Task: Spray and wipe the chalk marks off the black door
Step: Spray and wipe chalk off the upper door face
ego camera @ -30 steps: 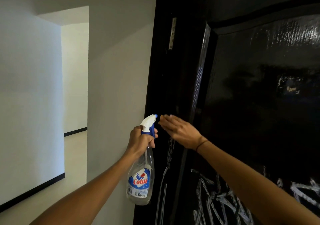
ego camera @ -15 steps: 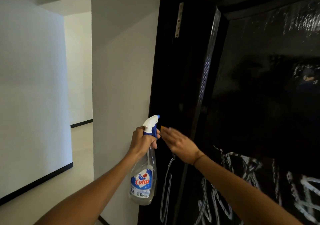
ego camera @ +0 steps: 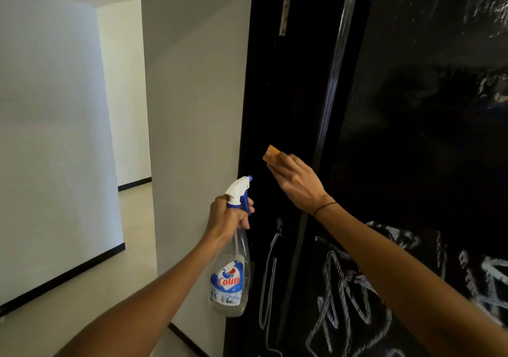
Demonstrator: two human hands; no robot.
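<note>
A glossy black door [ego camera: 412, 136] fills the right half of the view. White chalk marks [ego camera: 346, 296] scrawl across its lower part. My left hand [ego camera: 228, 216] grips the neck of a clear spray bottle [ego camera: 231, 274] with a white and blue trigger head and a blue label, its nozzle pointing at the door's left edge. My right hand [ego camera: 294, 178] presses an orange sponge [ego camera: 272, 153] flat against the door's left stile, above the chalk. Only the sponge's upper corner shows past my fingers.
A white wall [ego camera: 192, 136] meets the door frame on the left. Beyond it a corridor with a pale floor [ego camera: 132, 219] and black skirting runs back. A metal hinge plate [ego camera: 286, 4] sits high on the door frame.
My right hand has risen up the door's left stile and the orange sponge now shows beyond my fingers. The view has tilted down, showing more chalk. The bottle stays held.
</note>
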